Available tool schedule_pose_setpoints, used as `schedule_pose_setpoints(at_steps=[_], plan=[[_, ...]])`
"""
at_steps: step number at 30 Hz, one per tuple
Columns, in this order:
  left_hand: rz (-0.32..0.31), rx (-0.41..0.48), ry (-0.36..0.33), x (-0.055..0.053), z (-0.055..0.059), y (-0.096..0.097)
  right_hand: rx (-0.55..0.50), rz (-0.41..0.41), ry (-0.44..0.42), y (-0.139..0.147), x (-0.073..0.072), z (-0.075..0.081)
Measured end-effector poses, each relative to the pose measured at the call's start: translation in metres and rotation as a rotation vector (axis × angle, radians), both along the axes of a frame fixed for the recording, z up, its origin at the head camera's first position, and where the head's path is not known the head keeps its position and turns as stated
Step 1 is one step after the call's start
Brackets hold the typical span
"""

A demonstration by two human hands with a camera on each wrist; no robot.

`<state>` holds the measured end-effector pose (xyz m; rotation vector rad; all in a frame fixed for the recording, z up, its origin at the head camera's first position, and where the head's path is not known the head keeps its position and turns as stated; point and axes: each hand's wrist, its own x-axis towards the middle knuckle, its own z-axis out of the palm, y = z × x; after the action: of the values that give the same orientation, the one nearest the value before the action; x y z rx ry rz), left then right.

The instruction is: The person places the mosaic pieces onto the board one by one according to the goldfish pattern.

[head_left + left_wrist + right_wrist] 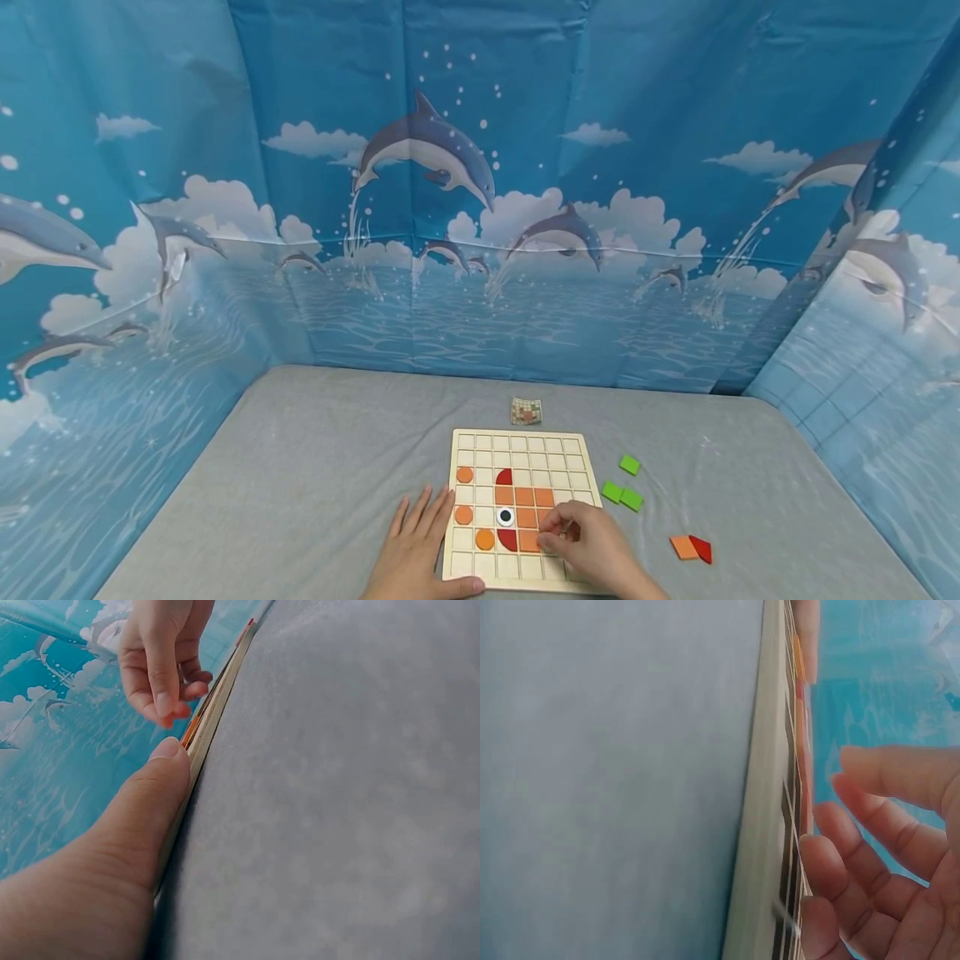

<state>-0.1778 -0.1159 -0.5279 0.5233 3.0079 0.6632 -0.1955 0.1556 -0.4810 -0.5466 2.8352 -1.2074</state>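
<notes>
Head: left hand point(422, 546) touches board point(521, 459) edge (cloth point(322, 467) alongside).

Card point(526, 411) behind board point(521, 459), loose tiles point(632, 499) to the right

Has two bare hands, a left hand point(417, 548) and a right hand point(592, 542), with short, smooth thumbnails point(166, 747), and a bare wrist point(642, 585) just behind the right one

I can read no text, label, brand, number or sign in any of my three views. On the small printed card point(527, 412) just beyond my gridded board point(483, 458), the coloured markings are too tiny for me to tell whether any lettering stands among them.
</notes>
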Motion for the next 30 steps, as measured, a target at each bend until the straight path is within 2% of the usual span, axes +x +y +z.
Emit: schedule_pose_setpoints(at_steps=[6, 15, 18, 24, 30], plan=[[-0.009, 0.008, 0.002, 0.001, -0.001, -0.001, -0.01, -0.081, -0.054, 0.019, 0.004, 0.003], [-0.011, 0.0, 0.01, 0.0, 0.0, -0.002, 0.062, -0.317, -0.161, 0.056, 0.008, 0.013], [-0.01, -0.004, 0.01, 0.0, 0.0, -0.001, 0.095, -0.374, -0.175, 0.069, 0.008, 0.013], [-0.014, -0.004, 0.008, 0.001, 0.001, -0.001, 0.102, -0.407, -0.201, 0.094, 0.008, 0.007], [-0.016, -0.004, 0.003, 0.001, 0.001, -0.001, 0.158, -0.413, -0.212, 0.116, 0.006, 0.003]])
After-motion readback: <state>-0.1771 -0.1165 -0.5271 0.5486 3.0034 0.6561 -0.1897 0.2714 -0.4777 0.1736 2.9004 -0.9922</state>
